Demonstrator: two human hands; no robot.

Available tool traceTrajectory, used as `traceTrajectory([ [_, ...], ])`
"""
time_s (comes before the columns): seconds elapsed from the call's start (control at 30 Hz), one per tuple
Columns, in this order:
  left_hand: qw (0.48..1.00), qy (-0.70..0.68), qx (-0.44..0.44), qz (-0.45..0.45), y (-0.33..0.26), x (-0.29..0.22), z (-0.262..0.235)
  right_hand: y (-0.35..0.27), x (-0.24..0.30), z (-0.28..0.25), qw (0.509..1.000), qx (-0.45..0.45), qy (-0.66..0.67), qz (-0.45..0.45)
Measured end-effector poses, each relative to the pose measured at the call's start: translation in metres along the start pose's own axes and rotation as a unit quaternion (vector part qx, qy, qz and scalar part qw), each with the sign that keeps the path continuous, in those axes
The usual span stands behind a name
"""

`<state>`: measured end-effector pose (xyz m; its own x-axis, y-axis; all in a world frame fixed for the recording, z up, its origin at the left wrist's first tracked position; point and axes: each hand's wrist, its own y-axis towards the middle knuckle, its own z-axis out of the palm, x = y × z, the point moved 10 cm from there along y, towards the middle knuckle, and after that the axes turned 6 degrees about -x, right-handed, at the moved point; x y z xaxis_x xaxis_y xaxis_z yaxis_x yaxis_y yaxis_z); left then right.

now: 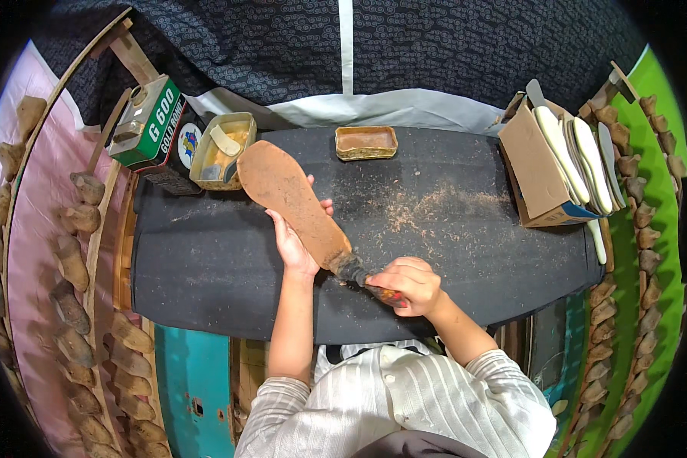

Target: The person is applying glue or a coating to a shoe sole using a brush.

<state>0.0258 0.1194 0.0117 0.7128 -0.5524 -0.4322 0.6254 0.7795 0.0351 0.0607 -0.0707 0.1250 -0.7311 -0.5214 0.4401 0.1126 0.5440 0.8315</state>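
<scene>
My left hand [295, 250] holds a brown shoe sole [288, 187] from beneath, thumb along its left edge and fingertips showing past its right edge. The sole is tilted above the table, its broad end at the upper left and its narrow end toward me. In my closed right hand [414, 285] is a brush [352, 270] with dark, clumped bristles and a handle patterned in red and yellow. Its bristles meet the narrow end of the sole, where the surface looks darker. Most of the handle is hidden by my fingers.
A dark cloth covers the table [466, 267], with brown shavings [412, 210] scattered on it. Behind stand a green-and-black can [156, 133], a tub [246, 126] with a spreader, and a shallow tin [366, 155]. A cardboard box [538, 172] holds sole-shaped pieces. Racks of shoe lasts [72, 263] flank the table.
</scene>
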Motion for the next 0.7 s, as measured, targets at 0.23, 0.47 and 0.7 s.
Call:
traceTrajectory([
  [0.23,0.993,-0.039,0.049,-0.103,-0.009,0.025,0.018,0.022,-0.011,-0.008,0.998,-0.029,-0.056,0.002],
  [0.47,0.983,-0.003,0.101,-0.151,-0.018,0.044,0.029,0.048,-0.018,-0.016,0.993,-0.065,-0.095,-0.017],
  [0.7,0.989,0.01,0.074,-0.128,-0.013,0.035,0.023,0.024,-0.012,-0.007,0.998,-0.02,-0.053,-0.005],
])
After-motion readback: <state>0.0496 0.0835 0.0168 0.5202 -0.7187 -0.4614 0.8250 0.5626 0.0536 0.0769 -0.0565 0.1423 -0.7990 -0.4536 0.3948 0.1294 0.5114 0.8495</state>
